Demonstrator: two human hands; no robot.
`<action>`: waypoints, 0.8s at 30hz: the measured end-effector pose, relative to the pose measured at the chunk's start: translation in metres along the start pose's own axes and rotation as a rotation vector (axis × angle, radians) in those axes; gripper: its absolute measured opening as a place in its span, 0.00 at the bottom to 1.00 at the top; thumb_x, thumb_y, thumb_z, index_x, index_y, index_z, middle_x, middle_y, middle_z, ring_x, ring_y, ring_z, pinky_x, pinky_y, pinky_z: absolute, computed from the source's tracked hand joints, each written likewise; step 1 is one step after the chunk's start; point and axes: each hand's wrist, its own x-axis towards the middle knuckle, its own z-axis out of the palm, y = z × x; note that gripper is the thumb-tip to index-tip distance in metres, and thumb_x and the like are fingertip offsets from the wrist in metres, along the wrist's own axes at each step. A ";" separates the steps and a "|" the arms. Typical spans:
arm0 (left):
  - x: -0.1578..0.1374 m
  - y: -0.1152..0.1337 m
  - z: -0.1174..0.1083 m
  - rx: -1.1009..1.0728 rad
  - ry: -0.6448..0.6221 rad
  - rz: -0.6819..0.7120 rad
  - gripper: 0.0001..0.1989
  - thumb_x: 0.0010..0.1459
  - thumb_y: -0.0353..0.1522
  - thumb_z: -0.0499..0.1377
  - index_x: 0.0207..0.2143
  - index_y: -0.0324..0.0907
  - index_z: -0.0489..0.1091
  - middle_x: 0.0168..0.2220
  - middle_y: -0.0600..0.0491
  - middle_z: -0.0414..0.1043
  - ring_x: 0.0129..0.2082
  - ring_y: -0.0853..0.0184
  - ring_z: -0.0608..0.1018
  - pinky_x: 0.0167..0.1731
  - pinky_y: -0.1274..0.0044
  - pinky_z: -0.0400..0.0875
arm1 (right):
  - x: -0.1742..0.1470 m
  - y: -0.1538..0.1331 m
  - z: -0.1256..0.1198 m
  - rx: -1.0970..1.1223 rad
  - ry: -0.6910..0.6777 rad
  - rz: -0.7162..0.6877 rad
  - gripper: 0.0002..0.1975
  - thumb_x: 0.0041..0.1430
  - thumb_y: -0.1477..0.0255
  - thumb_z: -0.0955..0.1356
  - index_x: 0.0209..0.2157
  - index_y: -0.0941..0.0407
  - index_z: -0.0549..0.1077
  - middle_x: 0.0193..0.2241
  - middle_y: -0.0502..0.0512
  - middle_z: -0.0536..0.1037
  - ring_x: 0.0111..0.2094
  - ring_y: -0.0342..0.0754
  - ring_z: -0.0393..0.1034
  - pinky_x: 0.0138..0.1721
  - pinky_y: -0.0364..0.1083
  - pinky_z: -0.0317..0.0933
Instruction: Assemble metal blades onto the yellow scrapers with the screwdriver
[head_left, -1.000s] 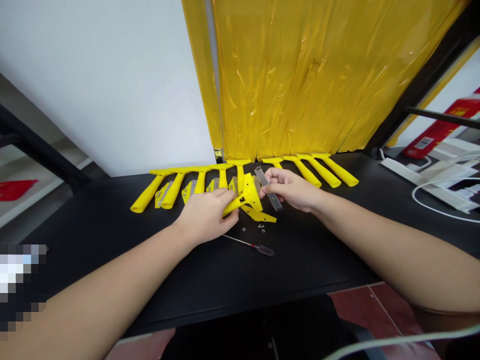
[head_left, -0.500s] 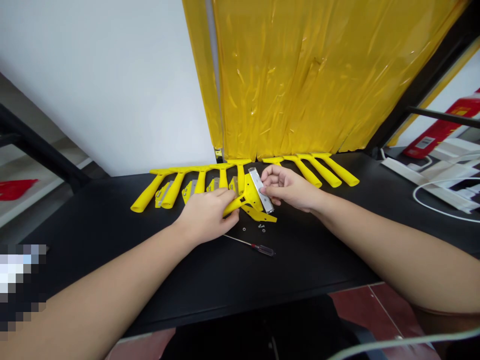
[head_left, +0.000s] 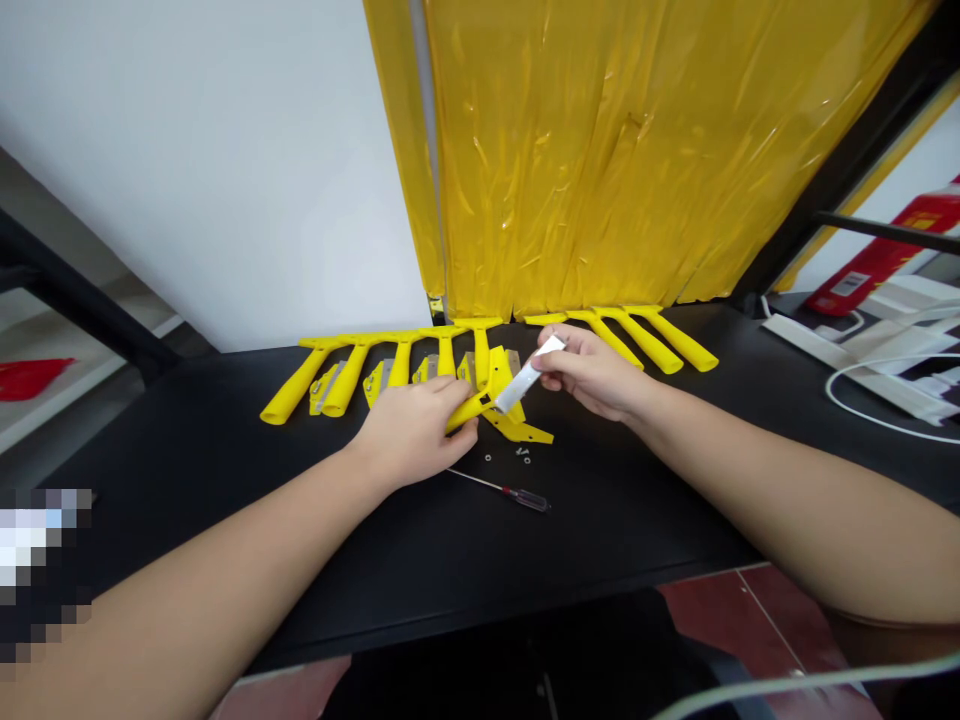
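My left hand [head_left: 420, 430] is closed around the handle of a yellow scraper [head_left: 466, 410], whose flat head points right. A grey metal edge shows behind that head. Between the thumb and fingers of my right hand [head_left: 585, 368] is a flat silver-white strip [head_left: 523, 383], slanted across the scraper head; whether the two touch I cannot tell. Beneath the head lies a loose yellow plate with holes [head_left: 534, 435]. Small screws [head_left: 522, 453] and washers [head_left: 488, 458] lie just in front, near a screwdriver [head_left: 529, 499] with a clear dark handle.
Several yellow handles [head_left: 289, 385] stand in a row along the back of the black table [head_left: 360, 570], with yellow plates bearing metal blades [head_left: 379, 378] among them. More handles [head_left: 667, 345] are at back right. White power strips and cables [head_left: 862, 375] lie far right, beside a red bottle [head_left: 885, 250].
My right hand has turned the strip from leaning left at its top to leaning right, so its lower end now crosses the scraper head. The left hand and scraper stay in place.
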 end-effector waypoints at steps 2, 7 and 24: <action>0.000 0.000 0.001 0.000 0.001 -0.001 0.11 0.65 0.40 0.56 0.44 0.44 0.73 0.43 0.52 0.81 0.41 0.57 0.83 0.32 0.69 0.69 | 0.000 -0.002 0.000 0.077 0.027 0.001 0.20 0.46 0.78 0.76 0.31 0.53 0.60 0.25 0.45 0.75 0.24 0.38 0.68 0.24 0.38 0.61; 0.000 -0.001 0.001 0.005 0.006 -0.004 0.11 0.65 0.40 0.56 0.43 0.44 0.72 0.43 0.52 0.81 0.41 0.57 0.83 0.32 0.69 0.69 | 0.001 -0.001 -0.003 0.104 0.046 0.026 0.28 0.43 0.77 0.79 0.37 0.51 0.60 0.28 0.43 0.77 0.31 0.46 0.79 0.34 0.45 0.73; -0.001 0.000 -0.003 0.010 0.045 0.060 0.11 0.67 0.38 0.55 0.40 0.42 0.72 0.38 0.51 0.79 0.36 0.60 0.81 0.28 0.71 0.64 | -0.001 0.011 -0.001 -0.163 -0.067 0.066 0.21 0.43 0.70 0.83 0.33 0.56 0.72 0.22 0.46 0.76 0.23 0.40 0.71 0.24 0.39 0.67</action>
